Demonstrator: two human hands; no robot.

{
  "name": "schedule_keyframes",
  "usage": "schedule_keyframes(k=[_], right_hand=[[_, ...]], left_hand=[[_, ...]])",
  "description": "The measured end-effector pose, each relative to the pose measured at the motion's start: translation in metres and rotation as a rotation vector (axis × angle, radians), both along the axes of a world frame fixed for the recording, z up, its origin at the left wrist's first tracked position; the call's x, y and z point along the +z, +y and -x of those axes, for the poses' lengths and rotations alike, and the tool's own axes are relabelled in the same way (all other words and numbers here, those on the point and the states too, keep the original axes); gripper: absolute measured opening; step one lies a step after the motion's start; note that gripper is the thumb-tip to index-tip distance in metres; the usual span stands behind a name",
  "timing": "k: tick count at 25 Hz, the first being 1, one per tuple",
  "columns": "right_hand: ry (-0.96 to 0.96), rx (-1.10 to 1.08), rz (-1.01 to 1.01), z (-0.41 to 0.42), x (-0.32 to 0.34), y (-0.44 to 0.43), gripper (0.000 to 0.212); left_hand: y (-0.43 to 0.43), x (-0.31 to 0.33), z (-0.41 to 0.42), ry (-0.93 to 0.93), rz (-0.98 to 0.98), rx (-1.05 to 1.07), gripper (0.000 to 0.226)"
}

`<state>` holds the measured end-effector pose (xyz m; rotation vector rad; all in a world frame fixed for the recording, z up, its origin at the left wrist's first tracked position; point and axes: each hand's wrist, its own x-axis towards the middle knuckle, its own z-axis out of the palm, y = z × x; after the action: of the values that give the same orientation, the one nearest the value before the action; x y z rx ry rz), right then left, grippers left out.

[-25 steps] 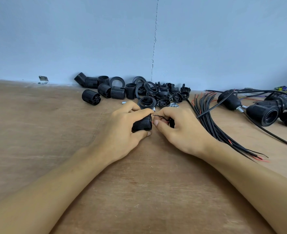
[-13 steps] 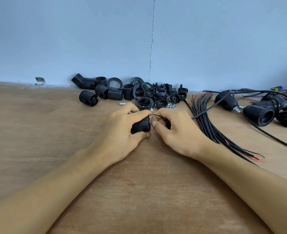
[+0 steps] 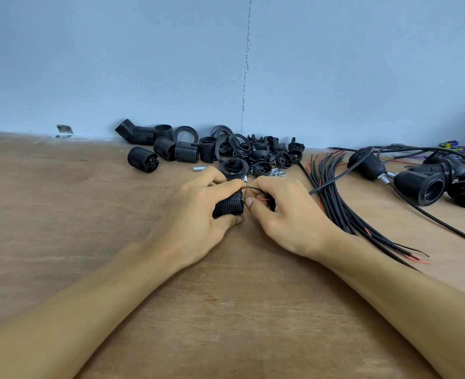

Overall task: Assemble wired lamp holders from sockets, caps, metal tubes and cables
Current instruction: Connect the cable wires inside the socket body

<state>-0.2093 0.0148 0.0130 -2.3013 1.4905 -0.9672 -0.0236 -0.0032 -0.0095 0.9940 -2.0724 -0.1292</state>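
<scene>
My left hand [image 3: 195,214] grips a black ribbed socket [image 3: 230,205] lying on its side on the wooden table [image 3: 61,214]. Right beside it my right hand [image 3: 283,212] pinches the thin black and red wire ends [image 3: 257,194] of a black cable [image 3: 332,180] at the socket's end face. A dark part sits inside the right palm, mostly hidden. Loose black sockets [image 3: 143,159], rings [image 3: 185,134] and caps [image 3: 261,155] lie heaped by the wall. A short metal tube [image 3: 199,168] and small nuts [image 3: 278,173] lie just behind my hands.
A bundle of black cables with red and black stripped ends [image 3: 343,212] fans out right of my right hand. Several wired lamp holders [image 3: 420,187] lie at the far right. A blue wall [image 3: 226,64] closes the table's far edge. A small metal bracket [image 3: 65,129] sits at the wall, left.
Both hands stay together at the socket with only small finger movements on the wires. The view has shifted slightly.
</scene>
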Motion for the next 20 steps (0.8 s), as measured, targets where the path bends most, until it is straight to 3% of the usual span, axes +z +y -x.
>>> schedule_keyframes(k=[8,13,20], right_hand=[[-0.04,-0.02,-0.021,-0.0012,-0.0006,0.0005,0.011],[-0.202,-0.018,-0.063,-0.0006,0.0028,0.0042,0.011],[-0.282,0.041,-0.097,0.0037,0.0039,0.0042,0.004]], left_hand=[[0.0008,0.0006,0.0002,0.038,-0.056,0.022,0.053],[0.0013,0.0039,0.0019,0.023,-0.079,0.042,0.052],[0.0014,0.0042,0.001,0.04,-0.126,0.031,0.049]])
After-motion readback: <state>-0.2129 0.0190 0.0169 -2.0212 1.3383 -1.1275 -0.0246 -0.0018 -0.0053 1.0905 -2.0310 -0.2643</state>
